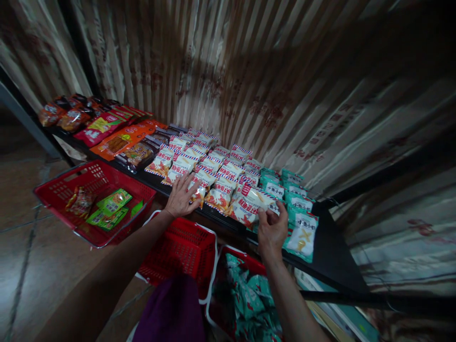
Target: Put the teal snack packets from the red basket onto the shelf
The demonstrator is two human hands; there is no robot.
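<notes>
My left hand (182,195) lies with fingers spread on the front of the white snack bags (202,184), which stand in rows on a black shelf (342,256). At the right end of those rows, my right hand (272,229) has its thumb and curled fingers at the right edge of a white snack bag (245,205) with red print. That bag lies tilted across the front, and the fingertips behind its edge are partly hidden. Just beyond my right hand are green-and-white snack bags (302,233) in stacked rows.
Left along the shelf sit brown snack packs (137,153), orange packs (119,138), pink packs (103,124) and dark-topped bags (73,116). Below stand a red basket (53,190) holding a few packets, another red basket (178,251), and one with green bags (252,294). A pleated curtain (228,71) hangs behind.
</notes>
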